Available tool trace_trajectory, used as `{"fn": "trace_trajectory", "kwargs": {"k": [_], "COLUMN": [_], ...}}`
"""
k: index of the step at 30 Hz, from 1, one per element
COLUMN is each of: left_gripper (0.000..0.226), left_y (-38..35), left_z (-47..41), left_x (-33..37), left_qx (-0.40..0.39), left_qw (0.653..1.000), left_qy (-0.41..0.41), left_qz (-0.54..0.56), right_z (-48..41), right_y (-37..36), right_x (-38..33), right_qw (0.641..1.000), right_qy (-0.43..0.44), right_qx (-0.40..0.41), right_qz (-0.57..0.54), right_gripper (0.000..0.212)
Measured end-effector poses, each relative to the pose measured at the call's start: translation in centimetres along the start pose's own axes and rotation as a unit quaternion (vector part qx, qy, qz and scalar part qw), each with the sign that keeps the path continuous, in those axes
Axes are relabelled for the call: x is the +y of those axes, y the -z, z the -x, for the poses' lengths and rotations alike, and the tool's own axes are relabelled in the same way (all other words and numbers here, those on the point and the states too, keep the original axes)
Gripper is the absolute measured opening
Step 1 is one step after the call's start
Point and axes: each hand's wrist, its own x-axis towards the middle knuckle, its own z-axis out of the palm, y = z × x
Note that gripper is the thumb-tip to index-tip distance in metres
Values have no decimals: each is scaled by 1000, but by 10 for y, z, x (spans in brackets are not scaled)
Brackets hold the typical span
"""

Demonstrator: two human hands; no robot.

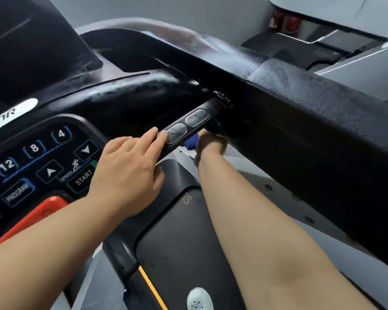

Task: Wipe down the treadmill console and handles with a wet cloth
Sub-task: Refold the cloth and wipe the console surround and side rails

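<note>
Treadmill handle (188,126), a short black grip with two oval metal sensor pads (177,133) set end to end, gets a wipe as a person works it with both bare hands. The left hand (126,168) rests on the near end of the handle, its fingers (151,135) almost straight and loosely together; the index fingertip touches the edge of the nearer pad and the thumb lies below the handle's end. The right hand (211,144) reaches under the handle and holds a blue cloth (192,140) against its underside. Only a bunched corner of the cloth shows between hand and handle, and the fingers are hidden, so how tightly they curl cannot be told.

Left of the handle, the console (43,157) shows three numbered keys (4, 8 and 12), two arrow keys, a START key, a PROGRAM key and one red stop key (43,211). Above the handle, a recessed tray (130,61) in the console is dark inside. Right of the handle runs a thick black side rail (311,108). Below the handle lie the black belt (184,253) and the toe of one white shoe (198,298).
</note>
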Motion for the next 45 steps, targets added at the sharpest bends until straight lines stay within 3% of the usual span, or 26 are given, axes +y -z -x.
{"fn": "trace_trajectory", "kwargs": {"k": [3, 5, 8, 10, 12, 15, 19, 21, 23, 24, 28, 31, 32, 33, 35, 36, 38, 41, 45], "left_gripper": [64, 65, 66, 68, 69, 70, 71, 72, 73, 73, 71, 69, 69, 69, 70, 70, 70, 69, 68], "left_y": [-2, -2, -2, -2, -2, -3, -3, -3, -3, -3, -5, -5, -5, -4, -4, -4, -5, -6, -5], "left_z": [0, 0, 0, 0, 1, 0, 0, 1, 0, 1, 0, 1, 1, 1, 1, 1, 1, 2, 2], "left_x": [1, 1, 3, 4, 4, 4, 5, 5, 5, 4, 4, 4, 4, 3, 2, 1, 1, 1, 3], "left_qx": [19, 21, 21, 20, 19, 20, 15, 14, 14, 15, 18, 17, 17, 16, 14, 13, 17, 19, 17], "left_qw": [1000, 1000, 999, 999, 999, 999, 999, 998, 998, 998, 998, 998, 998, 998, 998, 998, 998, 997, 998], "left_qy": [-3, -5, -2, -1, -2, -6, -3, -3, -3, -2, -5, -4, -5, -7, -10, -11, -14, -17, -13], "left_qz": [-13, -22, -27, -32, -39, -46, -52, -54, -55, -56, -60, -58, -59, -60, -62, -62, -63, -69, -66], "right_z": [-4, -11, -17, -11, -12, -8, -11, -18, -19, -19, -8, 7, 10, 12, 2, -5, -19, -7, 12], "right_y": [-8, -4, 9, 5, -11, -21, -4, 4, 6, 0, -28, -28, -26, -25, -23, -18, -15, -30, -28], "right_x": [9, 13, 14, 18, 28, 44, 56, 49, 38, 35, 56, 95, 104, 106, 93, 82, 67, 76, 107], "right_qw": [996, 996, 983, 971, 983, 974, 953, 975, 973, 970, 958, 922, 918, 934, 976, 976, 968, 959, 927], "right_qy": [53, 82, 79, 69, 132, 185, 221, 183, 151, 154, 256, 321, 320, 300, 204, 162, 164, 244, 332], "right_qx": [-35, 0, 99, 114, 108, 53, -36, 59, 177, 189, 74, -97, -121, -100, 62, 142, 188, 105, -28], "right_qz": [63, 40, -130, -198, -66, 122, 205, 113, 12, 3, 103, 195, 200, 168, 44, -2, 1, 94, 169], "right_gripper": [13, 15, 26, 17, 17, 36, 29, 32, 36, 38, 33, 25, 22, 21, 19, 22, 26, 12, 8]}}
